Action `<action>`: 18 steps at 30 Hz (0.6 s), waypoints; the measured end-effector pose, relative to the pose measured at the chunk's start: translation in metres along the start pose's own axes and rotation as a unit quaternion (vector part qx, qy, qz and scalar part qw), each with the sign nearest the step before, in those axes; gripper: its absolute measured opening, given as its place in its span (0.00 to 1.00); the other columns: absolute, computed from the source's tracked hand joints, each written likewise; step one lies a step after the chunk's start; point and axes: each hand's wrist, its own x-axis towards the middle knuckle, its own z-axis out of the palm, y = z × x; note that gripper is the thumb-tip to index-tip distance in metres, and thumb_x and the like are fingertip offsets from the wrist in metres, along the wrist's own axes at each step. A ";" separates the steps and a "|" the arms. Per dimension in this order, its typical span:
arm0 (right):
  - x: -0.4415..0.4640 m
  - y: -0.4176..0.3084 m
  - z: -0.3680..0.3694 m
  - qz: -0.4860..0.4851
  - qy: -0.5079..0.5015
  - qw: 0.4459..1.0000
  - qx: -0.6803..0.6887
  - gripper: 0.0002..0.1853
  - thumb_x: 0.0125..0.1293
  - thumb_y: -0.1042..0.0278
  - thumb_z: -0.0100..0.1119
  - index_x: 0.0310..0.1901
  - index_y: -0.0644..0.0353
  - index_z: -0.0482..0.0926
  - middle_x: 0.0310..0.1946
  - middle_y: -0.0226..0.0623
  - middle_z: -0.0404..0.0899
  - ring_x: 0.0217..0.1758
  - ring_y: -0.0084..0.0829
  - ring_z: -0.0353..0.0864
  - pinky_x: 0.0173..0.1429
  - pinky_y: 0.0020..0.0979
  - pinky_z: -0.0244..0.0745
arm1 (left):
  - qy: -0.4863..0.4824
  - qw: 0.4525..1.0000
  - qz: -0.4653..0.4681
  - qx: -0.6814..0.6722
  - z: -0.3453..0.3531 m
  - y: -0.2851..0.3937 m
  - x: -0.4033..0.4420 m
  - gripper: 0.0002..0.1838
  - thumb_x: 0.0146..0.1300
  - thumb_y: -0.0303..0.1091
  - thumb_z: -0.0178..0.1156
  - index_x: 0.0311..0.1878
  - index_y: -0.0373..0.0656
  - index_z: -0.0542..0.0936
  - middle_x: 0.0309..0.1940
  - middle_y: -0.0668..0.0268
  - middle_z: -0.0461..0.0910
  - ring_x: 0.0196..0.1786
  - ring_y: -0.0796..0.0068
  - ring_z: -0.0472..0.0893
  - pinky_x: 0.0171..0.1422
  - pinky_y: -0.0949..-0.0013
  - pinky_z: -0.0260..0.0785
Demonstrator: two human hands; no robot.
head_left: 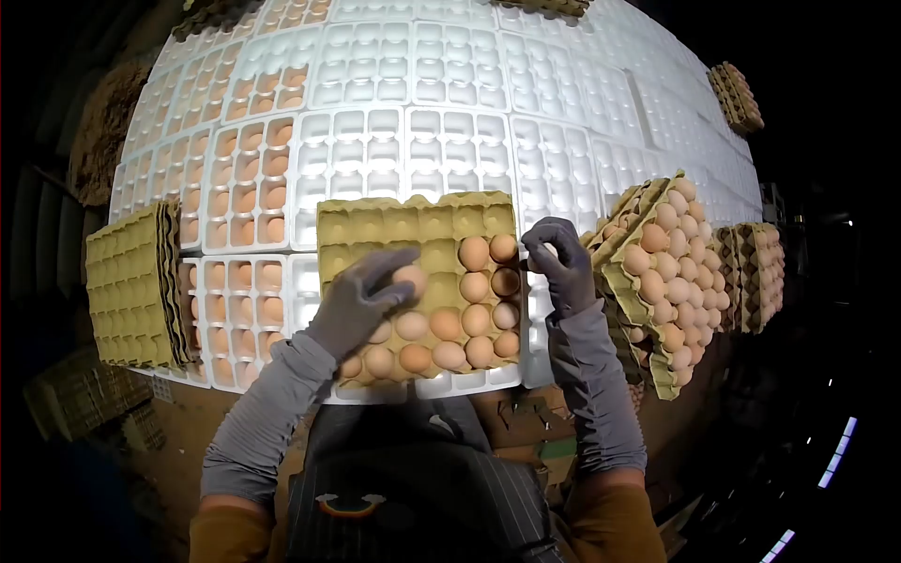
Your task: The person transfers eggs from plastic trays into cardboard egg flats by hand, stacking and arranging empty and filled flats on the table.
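Note:
A yellow-brown pulp egg tray (389, 225) lies in front of me on white foam trays. Brown eggs (446, 325) fill its near rows and its right columns, while cups at its upper left are bare. My left hand (355, 305), in a grey glove, is over the tray's left half, its thumb and fingers closed round an egg (410, 280). Just past the tray's right edge is my right hand (565, 272), also gloved. Its fingers are curled on an egg (542, 255), of which only a pale part shows.
White foam egg trays (361, 66) cover the table; those on the left hold eggs. Tilted at right stands a stack of pulp trays loaded with eggs (678, 272), with another loaded stack (758, 272) behind it. Pulp trays (131, 286) lean together at left.

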 end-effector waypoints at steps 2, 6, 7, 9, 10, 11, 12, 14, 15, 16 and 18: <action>0.009 -0.008 -0.001 0.054 -0.041 0.952 -0.297 0.21 0.64 0.55 0.65 0.58 0.48 0.79 0.51 0.40 0.77 0.47 0.36 0.84 0.53 0.37 0.79 | 0.019 0.906 -0.198 -0.373 -0.001 0.023 0.009 0.18 0.73 0.43 0.56 0.57 0.40 0.77 0.47 0.60 0.79 0.50 0.71 0.81 0.57 0.66 0.75; 0.030 0.009 0.005 0.068 -0.164 0.878 -0.444 0.28 0.62 0.49 0.66 0.64 0.44 0.75 0.55 0.41 0.77 0.57 0.45 0.81 0.60 0.44 0.77 | -0.064 0.986 -0.145 -0.050 0.036 0.037 0.054 0.24 0.70 0.48 0.61 0.58 0.40 0.73 0.46 0.56 0.76 0.47 0.61 0.82 0.51 0.60 0.77; 0.032 0.006 0.001 0.057 -0.174 0.881 -0.437 0.28 0.61 0.49 0.66 0.63 0.44 0.76 0.55 0.40 0.77 0.57 0.44 0.80 0.61 0.43 0.76 | -0.038 0.985 -0.047 0.159 0.053 0.050 0.060 0.25 0.68 0.48 0.63 0.58 0.39 0.73 0.48 0.53 0.75 0.47 0.56 0.82 0.52 0.57 0.77; 0.026 0.003 -0.002 0.038 -0.146 0.895 -0.420 0.26 0.61 0.50 0.66 0.62 0.44 0.77 0.54 0.40 0.77 0.56 0.46 0.81 0.60 0.44 0.77 | 0.016 0.971 0.006 0.237 0.079 0.026 0.072 0.25 0.64 0.46 0.66 0.57 0.39 0.74 0.53 0.51 0.73 0.49 0.50 0.81 0.53 0.54 0.75; 0.019 0.010 -0.003 0.004 -0.088 0.923 -0.376 0.25 0.62 0.50 0.66 0.59 0.50 0.78 0.50 0.39 0.78 0.50 0.40 0.84 0.54 0.42 0.79 | 0.035 0.971 0.010 0.238 0.082 0.021 0.079 0.26 0.63 0.47 0.67 0.57 0.40 0.75 0.53 0.52 0.73 0.50 0.50 0.81 0.53 0.53 0.75; 0.015 0.016 -0.010 0.004 -0.087 0.922 -0.376 0.25 0.62 0.50 0.66 0.59 0.50 0.78 0.50 0.39 0.78 0.50 0.40 0.84 0.54 0.42 0.79 | 0.055 0.970 0.012 0.238 0.084 0.015 0.084 0.27 0.62 0.48 0.68 0.57 0.42 0.75 0.54 0.54 0.73 0.51 0.49 0.80 0.53 0.52 0.75; 0.009 0.015 -0.015 0.102 -0.068 0.983 -0.139 0.25 0.63 0.51 0.65 0.58 0.54 0.77 0.49 0.38 0.78 0.47 0.38 0.84 0.51 0.40 0.80 | 0.064 0.965 0.020 0.253 0.081 0.016 0.085 0.27 0.62 0.48 0.68 0.59 0.43 0.75 0.54 0.56 0.73 0.51 0.50 0.80 0.54 0.53 0.75; -0.018 -0.008 -0.007 0.219 -0.004 0.883 0.415 0.25 0.65 0.57 0.61 0.60 0.61 0.73 0.47 0.39 0.77 0.40 0.31 0.83 0.44 0.35 0.80 | 0.006 0.959 0.026 0.282 0.073 0.023 0.082 0.25 0.63 0.47 0.66 0.58 0.44 0.75 0.54 0.57 0.73 0.52 0.51 0.80 0.55 0.53 0.75; -0.024 -0.002 -0.008 0.152 -0.019 0.866 0.476 0.24 0.64 0.64 0.57 0.62 0.60 0.70 0.49 0.42 0.76 0.41 0.33 0.83 0.46 0.37 0.81 | -0.050 0.949 0.033 0.311 0.070 0.025 0.079 0.22 0.65 0.46 0.65 0.57 0.44 0.76 0.54 0.57 0.73 0.54 0.52 0.79 0.56 0.53 0.74; -0.030 0.001 -0.009 0.130 -0.018 0.872 0.471 0.25 0.63 0.66 0.56 0.62 0.60 0.69 0.50 0.42 0.76 0.42 0.33 0.83 0.48 0.37 0.81 | -0.056 0.927 0.064 0.365 0.075 0.015 0.076 0.19 0.67 0.46 0.62 0.53 0.44 0.78 0.54 0.57 0.73 0.58 0.55 0.77 0.59 0.54 0.73; -0.031 0.006 -0.019 0.122 -0.060 0.915 0.379 0.25 0.60 0.68 0.58 0.60 0.61 0.71 0.55 0.42 0.74 0.48 0.34 0.83 0.53 0.38 0.81 | -0.067 0.920 0.050 0.382 0.076 0.013 0.081 0.18 0.67 0.46 0.62 0.52 0.43 0.78 0.55 0.57 0.73 0.59 0.56 0.76 0.60 0.54 0.72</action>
